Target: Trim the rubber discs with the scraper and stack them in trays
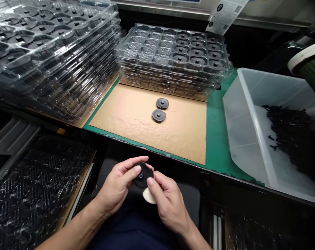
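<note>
In front of my lap, my left hand (pixel 120 184) pinches a round black plastic disc (pixel 143 178) between thumb and fingers. A small raised hub with a hole sits in the middle of its face. My right hand (pixel 167 199) closes at the disc's right edge, its thumb at the rim. From under that hand sticks out a cream-coloured flat piece (pixel 149 196) with a rounded edge; the rest of it is hidden. Beyond my hands, two similar black discs (pixel 159 115) lie close together on a cardboard sheet (pixel 121 113).
Stacked clear plastic trays (pixel 170 74) with black parts in some pockets stand at the back. A taller tray stack (pixel 76 62) rises at left. On the right, a translucent bin (pixel 247 139) holds many small black pieces (pixel 292 132). The green bench edge (pixel 136 141) runs before me.
</note>
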Tool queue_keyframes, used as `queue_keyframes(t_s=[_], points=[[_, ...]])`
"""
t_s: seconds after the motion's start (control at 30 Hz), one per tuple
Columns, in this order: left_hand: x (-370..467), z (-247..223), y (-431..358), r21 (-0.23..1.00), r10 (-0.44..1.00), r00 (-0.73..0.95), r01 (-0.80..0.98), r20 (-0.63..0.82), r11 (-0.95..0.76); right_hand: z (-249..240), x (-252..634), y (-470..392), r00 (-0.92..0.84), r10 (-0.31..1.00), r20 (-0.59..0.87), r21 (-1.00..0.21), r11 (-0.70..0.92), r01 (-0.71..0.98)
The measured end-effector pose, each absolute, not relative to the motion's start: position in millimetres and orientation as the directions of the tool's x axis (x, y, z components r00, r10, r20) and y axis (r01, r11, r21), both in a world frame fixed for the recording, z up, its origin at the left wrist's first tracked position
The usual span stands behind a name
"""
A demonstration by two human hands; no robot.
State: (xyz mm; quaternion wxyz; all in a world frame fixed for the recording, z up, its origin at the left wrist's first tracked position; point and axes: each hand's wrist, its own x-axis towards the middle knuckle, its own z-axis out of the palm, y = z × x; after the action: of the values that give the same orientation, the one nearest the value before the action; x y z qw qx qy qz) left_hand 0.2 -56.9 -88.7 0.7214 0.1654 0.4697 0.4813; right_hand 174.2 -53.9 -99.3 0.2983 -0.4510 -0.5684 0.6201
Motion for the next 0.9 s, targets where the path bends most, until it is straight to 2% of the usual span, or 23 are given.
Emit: queue_keyframes(t_s=[0.07,0.13,0.23,0.33,0.5,0.6,0.67,0.77,0.9], points=[[4,-91,-54,0.706,0.825,0.049,-0.492,-0.563,0.510,-100,170,-57,-0.390,0.906,-0.162,-0.982,-0.110,0.152],[6,-92,-53,0.694,0.819,0.062,-0.497,-0.571,0.521,-100,169,-57,-0.346,0.923,-0.169,-0.983,-0.135,0.121],[10,-92,-58,0.670,0.848,0.139,-0.554,-0.511,0.495,-102,170,-58,-0.263,0.939,-0.224,-0.975,-0.214,0.064],[14,-93,-66,0.699,0.888,0.154,-0.565,-0.433,0.439,-104,171,-60,-0.238,0.954,-0.185,-0.982,-0.174,0.068],[22,-100,-72,0.793,0.872,-0.066,-0.454,-0.486,0.407,-104,163,-66,-0.359,0.933,0.017,-0.991,0.064,0.118],[24,-101,-68,0.802,0.828,-0.173,-0.415,-0.533,0.430,-106,157,-70,-0.347,0.935,0.069,-0.976,0.134,0.170],[24,-100,-64,0.777,0.808,-0.181,-0.454,-0.560,0.437,-109,156,-72,-0.324,0.945,0.054,-0.978,0.115,0.174],[22,-100,-61,0.725,0.776,-0.179,-0.525,-0.605,0.445,-113,159,-73,-0.308,0.951,-0.044,-0.988,0.004,0.154],[13,-102,-63,0.725,0.770,-0.165,-0.500,-0.617,0.474,-114,161,-69,-0.288,0.940,-0.184,-0.979,-0.149,0.139]])
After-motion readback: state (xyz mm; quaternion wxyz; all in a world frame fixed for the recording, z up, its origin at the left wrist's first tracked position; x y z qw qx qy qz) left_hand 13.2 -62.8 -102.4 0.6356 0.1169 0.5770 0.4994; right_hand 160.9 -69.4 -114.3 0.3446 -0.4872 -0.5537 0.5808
